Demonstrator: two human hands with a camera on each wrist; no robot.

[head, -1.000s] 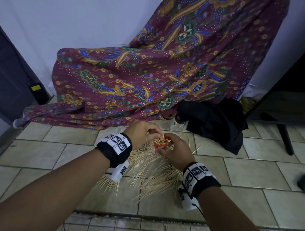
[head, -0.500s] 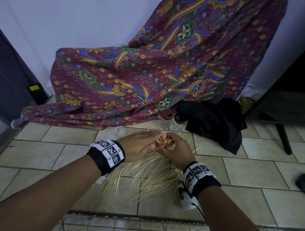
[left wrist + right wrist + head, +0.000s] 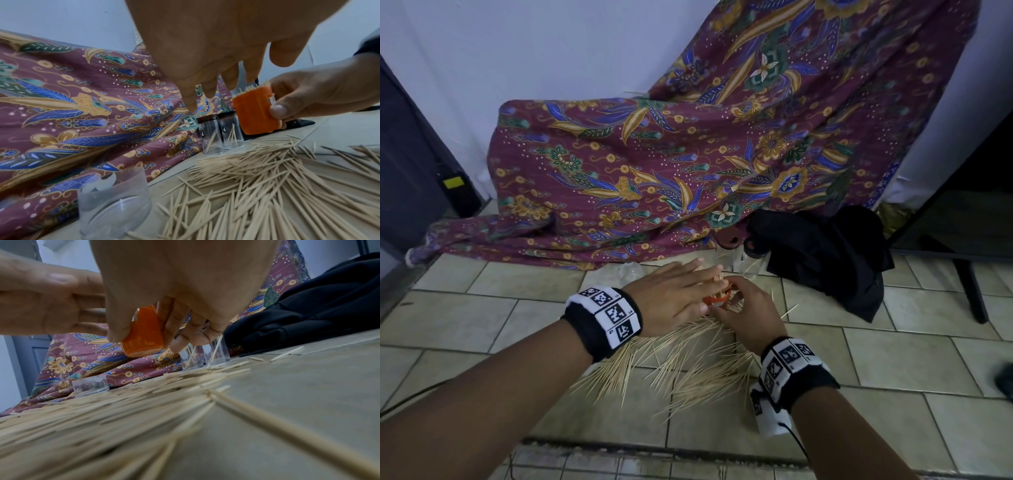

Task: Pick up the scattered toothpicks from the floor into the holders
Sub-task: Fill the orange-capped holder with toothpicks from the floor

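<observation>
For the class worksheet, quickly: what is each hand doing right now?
Left hand: open, fingers straight, holding nothing.
Right hand: grips the orange holder with toothpicks in it.

Left hand (image 3: 674, 296) hovers flat, fingers straight; right hand (image 3: 748, 310) curls, apparently lifted, pinching the holder (image 3: 255, 112).

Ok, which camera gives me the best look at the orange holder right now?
The left wrist view: the orange holder shows side-on, toothpick tips poking out the top, gripped by the right hand. The right wrist view shows only its lower part and base between thumb and fingers. The head view shows just a sliver between both hands.
</observation>
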